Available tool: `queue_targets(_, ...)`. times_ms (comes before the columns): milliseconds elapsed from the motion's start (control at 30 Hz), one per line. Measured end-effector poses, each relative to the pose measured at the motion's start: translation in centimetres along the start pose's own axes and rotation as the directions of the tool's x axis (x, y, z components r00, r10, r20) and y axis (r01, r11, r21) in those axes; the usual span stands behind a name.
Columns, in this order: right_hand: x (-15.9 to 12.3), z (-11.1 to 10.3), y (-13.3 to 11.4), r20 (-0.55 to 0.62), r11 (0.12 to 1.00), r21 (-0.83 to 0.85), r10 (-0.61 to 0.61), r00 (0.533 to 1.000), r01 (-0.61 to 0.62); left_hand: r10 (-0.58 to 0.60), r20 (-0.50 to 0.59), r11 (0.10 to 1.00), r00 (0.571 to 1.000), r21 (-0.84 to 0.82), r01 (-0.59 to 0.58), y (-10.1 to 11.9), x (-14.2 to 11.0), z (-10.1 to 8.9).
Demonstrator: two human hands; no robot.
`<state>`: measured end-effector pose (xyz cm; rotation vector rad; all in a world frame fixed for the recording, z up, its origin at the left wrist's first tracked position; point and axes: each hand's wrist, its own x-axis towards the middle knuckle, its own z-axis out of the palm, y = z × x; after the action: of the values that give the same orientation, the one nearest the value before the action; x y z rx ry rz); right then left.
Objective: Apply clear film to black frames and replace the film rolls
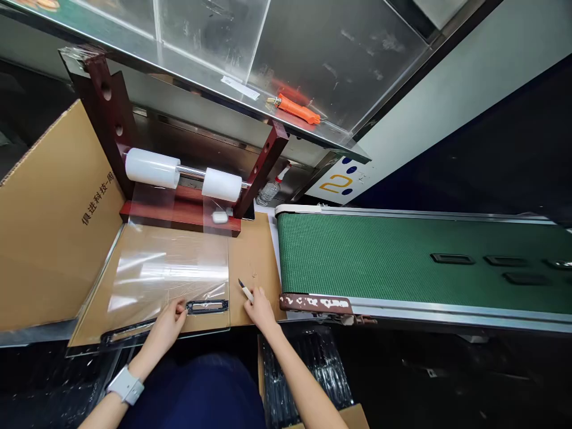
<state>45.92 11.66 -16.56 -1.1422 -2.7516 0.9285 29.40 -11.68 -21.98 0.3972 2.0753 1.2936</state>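
My left hand (172,317) is closed at the near edge of the board, its fingertips pinching the left end of a small black rectangular frame (191,307). Clear plastic film (174,256) stretches over the cardboard-covered surface (255,250) around it. Farther left, a longer black frame (107,338) lies partly behind my left forearm. In my right hand (261,311) is a slim craft knife (246,292) with a pale handle, its dark blade pointing up and left. The knife is apart from the frame, just right of the film.
Behind the board, a dark red stand (183,205) carries two white rolls (152,168). A green conveyor belt (357,262) with several black parts runs right. An orange-handled tool (298,109) lies on the shelf above. A cardboard panel (53,232) stands at left; a spray bottle (269,192) stands behind.
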Motion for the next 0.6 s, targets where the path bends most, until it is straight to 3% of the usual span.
queue_targets(133, -0.9, 1.6, -1.4, 0.041, 0.988, 0.146, -0.048, 0.998, 0.042, 0.001, -0.074, 0.997, 0.997, 0.075, 0.004, 0.3, 0.2, 0.9)
queue_targets(267, -1.8, 2.8, -2.3, 0.135, 0.952, 0.29, -0.139, 0.981, 0.095, -0.067, -0.126, 0.995, 0.99, 0.061, 0.075, 0.1, -1.1, 1.3)
queue_targets(433, -1.2, 2.8, -1.6, 0.205, 0.922, 0.368, -0.203, 0.957, 0.117, -0.196, -0.125, 0.98, 0.973, -0.044, 0.192, -0.1, -2.6, 1.9)
queue_targets(600, -0.3, 2.2, -0.9, 0.259, 0.91, 0.384, -0.267, 0.928, 0.154, -0.254, -0.112, 0.963, 0.961, -0.125, 0.24, 0.5, -3.5, 1.9)
